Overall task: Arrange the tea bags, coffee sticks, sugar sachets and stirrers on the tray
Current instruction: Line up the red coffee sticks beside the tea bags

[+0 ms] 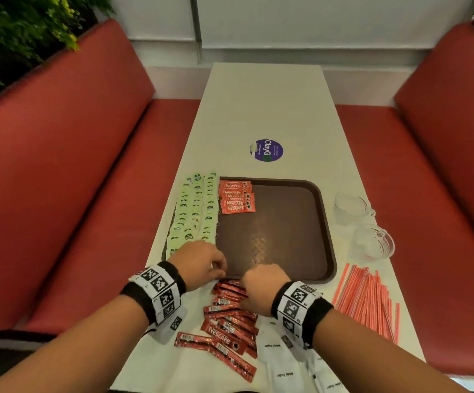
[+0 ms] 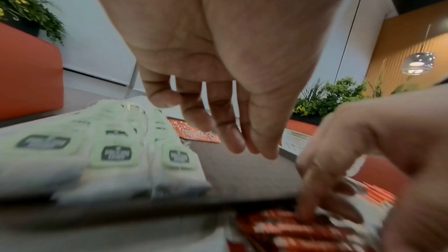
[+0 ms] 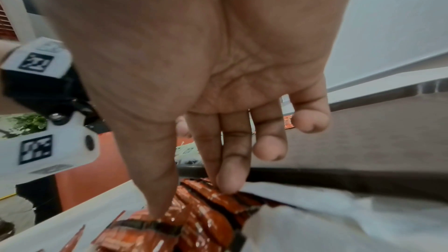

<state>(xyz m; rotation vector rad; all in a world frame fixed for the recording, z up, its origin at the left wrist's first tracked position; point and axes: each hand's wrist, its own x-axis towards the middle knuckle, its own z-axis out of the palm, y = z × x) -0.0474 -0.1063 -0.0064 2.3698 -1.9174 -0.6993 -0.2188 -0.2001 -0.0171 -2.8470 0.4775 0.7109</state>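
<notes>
A brown tray [image 1: 286,236] lies on the white table. Rows of green tea bags [image 1: 196,211] cover its left side, and a short stack of red coffee sticks [image 1: 237,197] sits at its far end. More red coffee sticks [image 1: 230,321] lie loose in front of the tray. My right hand [image 1: 242,285] reaches down onto this pile; thumb [image 3: 157,208] and fingertips [image 3: 230,183] pinch a few sticks between them. My left hand [image 1: 218,269] hovers over the tray's near left corner with relaxed fingers [image 2: 232,141], holding nothing. White sugar sachets [image 1: 284,361] and red-striped stirrers [image 1: 366,302] lie near the front edge.
Two clear glass cups [image 1: 352,205] [image 1: 371,242] stand right of the tray. A purple round sticker [image 1: 266,150] marks the table beyond it. Red bench seats [image 1: 88,194] flank the table on both sides. Most of the tray's brown floor is bare.
</notes>
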